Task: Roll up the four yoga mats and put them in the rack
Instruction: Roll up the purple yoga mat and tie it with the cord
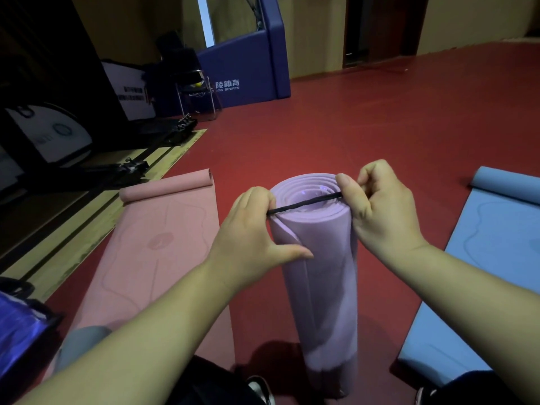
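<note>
You stand the rolled purple yoga mat point(318, 258) upright on the red floor point(350, 127), between the flat pink mat point(152, 244) and the blue mat point(496, 244). Your left hand point(251, 238) and right hand point(377, 206), fingers curled, each pinch the black elastic band point(306, 203) stretched across its top. The blue padded barrier point(242, 68) behind reads "ING SPORTS"

Both forearms are bare from the frame's lower edge up to the wrists: the left forearm point(140, 340) in the lower left, the right forearm point(473, 290) in the lower right. The left hand point(251, 229) and right hand point(377, 211) are bare as well, with short, plain nails. Along the bottom edge are dark trousers point(216, 381) and dark shoes with pale trim, the left shoe point(261, 388) at bottom centre, the right shoe point(423, 397) further right.
</note>
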The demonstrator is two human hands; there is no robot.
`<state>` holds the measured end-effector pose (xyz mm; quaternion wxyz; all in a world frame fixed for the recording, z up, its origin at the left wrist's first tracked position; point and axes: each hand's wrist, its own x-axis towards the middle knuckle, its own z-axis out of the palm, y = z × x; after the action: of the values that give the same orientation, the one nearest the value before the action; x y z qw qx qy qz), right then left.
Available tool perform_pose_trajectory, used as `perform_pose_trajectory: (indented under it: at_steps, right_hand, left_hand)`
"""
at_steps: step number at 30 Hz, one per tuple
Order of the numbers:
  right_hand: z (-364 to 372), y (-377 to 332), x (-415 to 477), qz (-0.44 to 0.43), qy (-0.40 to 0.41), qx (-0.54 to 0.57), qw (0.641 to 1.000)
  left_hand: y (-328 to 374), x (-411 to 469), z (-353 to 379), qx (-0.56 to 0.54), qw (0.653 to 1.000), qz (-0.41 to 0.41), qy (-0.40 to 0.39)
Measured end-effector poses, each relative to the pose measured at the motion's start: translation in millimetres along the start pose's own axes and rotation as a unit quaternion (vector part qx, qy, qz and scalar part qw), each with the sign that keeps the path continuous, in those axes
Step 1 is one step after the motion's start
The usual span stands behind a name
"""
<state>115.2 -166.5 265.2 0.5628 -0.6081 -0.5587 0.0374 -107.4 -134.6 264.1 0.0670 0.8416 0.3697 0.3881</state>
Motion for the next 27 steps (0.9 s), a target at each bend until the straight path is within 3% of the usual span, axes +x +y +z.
perform_pose_trajectory:
  at_steps: [4,8,12,16,18,21,23,27]
  right_hand:
    - [-1,-4,1,0.024,0.009,0.034,0.999]
    - [-6,-3,-8,0.043,-0.070,0.126,0.989]
    - [-9,1,-13,0.051,-0.104,0.172,0.978]
    - [-14,9,-12,0.035,-0.119,0.181,0.976]
    - [-16,9,-11,0.040,-0.136,0.197,0.970]
    - [-19,9,-3,0.018,-0.166,0.142,0.976]
    - [-21,13,2,-0.007,-0.199,0.096,0.975]
    - [-20,24,0,-0.071,-0.304,-0.006,0.950]
  left_hand:
    - [-3,0,12,-0.020,0.998,-0.047,0.043]
    - [-16,7,21,-0.039,0.996,-0.078,0.022]
    - [-26,11,24,-0.028,0.999,-0.017,-0.026]
    - [-34,7,23,0.009,0.990,0.099,-0.096]
    - [-41,4,29,0.047,0.988,0.114,-0.089]
    - [-54,7,40,0.079,0.987,0.122,-0.069]
    - [-59,12,46,0.120,0.975,0.171,-0.074]
    - [-70,16,51,0.111,0.970,0.159,-0.144]
